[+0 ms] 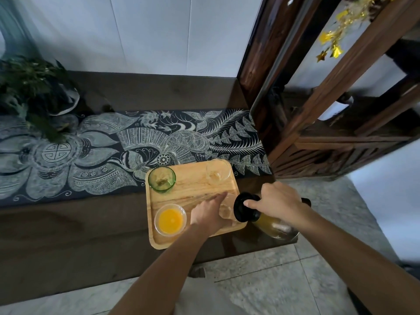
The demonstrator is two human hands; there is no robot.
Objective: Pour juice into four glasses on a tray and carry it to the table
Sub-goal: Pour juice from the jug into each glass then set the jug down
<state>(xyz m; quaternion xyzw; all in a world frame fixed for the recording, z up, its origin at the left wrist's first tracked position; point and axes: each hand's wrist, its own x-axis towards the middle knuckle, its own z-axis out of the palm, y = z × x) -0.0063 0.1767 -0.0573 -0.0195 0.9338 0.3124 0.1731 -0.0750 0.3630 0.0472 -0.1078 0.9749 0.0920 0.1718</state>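
A wooden tray (195, 187) lies on the dark table near its right end. On it stand a green glass (161, 182) at the far left, a clear glass (217, 171) at the far right, and a clear glass full of orange juice (170, 219) at the near left. My left hand (208, 212) wraps around a clear glass (226, 211) at the near right of the tray. My right hand (278, 200) grips a juice jug (271, 225) with a black lid, tilted toward that glass, just off the tray's right edge.
A patterned dark runner (91, 151) crosses the table behind the tray. A potted plant (34, 92) stands at the far left. A wooden cabinet (329, 110) rises close to the right. Tiled floor (272, 280) lies below the table's near edge.
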